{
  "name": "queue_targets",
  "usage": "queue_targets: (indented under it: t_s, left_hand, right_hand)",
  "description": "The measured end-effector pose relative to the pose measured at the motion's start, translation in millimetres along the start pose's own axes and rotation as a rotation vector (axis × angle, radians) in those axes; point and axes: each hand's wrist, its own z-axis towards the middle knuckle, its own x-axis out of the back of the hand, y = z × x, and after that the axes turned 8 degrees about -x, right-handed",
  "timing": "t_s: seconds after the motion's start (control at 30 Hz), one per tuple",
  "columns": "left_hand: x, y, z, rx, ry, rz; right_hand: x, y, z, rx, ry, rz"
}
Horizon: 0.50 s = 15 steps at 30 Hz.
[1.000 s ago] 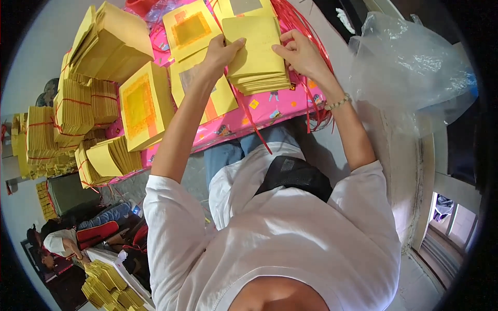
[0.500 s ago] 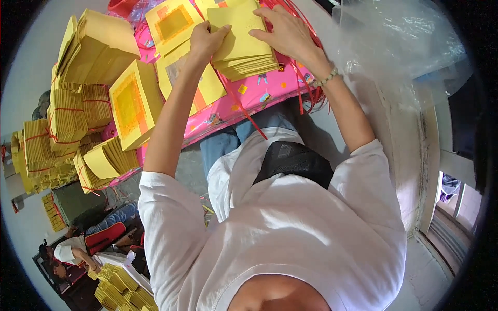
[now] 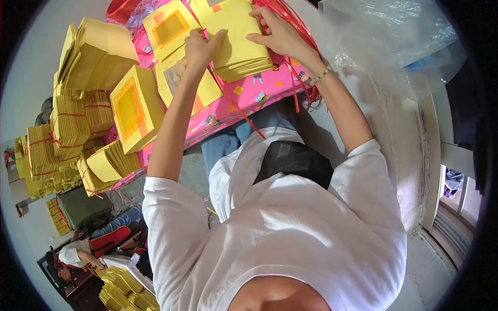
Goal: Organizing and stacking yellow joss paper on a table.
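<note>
A thick stack of yellow paper sheets (image 3: 239,49) lies near the table's edge, its layered side toward me. At the stack's left side is my left hand (image 3: 201,51), thumb on the top sheet and fingers bent by the edge. My right hand (image 3: 282,36) is at the far right corner, its thumb over the top and its fingers curled at the edge. Red plastic strips (image 3: 234,101) run out from beside the stack and hang over the table edge. Left of it lie yellow sheets with an orange printed square (image 3: 170,28) and more yellow paper (image 3: 207,93).
The table has a pink patterned cover (image 3: 249,103). Tall bundles of yellow paper (image 3: 70,122) tied with red strips stand at left, near a block with an orange print (image 3: 127,111). Clear plastic sheeting (image 3: 394,46) is at right. Another person (image 3: 78,254) sits at lower left.
The view has shifted slightly. Both hands stay at the stack; the left hand has moved a little toward me along its left side.
</note>
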Motion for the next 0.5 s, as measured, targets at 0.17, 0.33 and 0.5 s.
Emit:
queue_targets:
  t_s: [0.17,0.33,0.5]
  left_hand:
    - [8.4,14.5,-14.5,0.254,-0.232,-0.413]
    - [15.0,13.7,-13.3,0.367,-0.357,-0.561]
    - [11.3,3.4,-10.0,0.376,-0.343,-0.588]
  right_hand:
    - [-8.9,14.1,-2.2,-0.071,0.018,0.235]
    - [-10.4,11.6,2.9,-0.165,-0.079,0.195]
    - [8.8,6.6,-24.1,-0.258,-0.071,0.281]
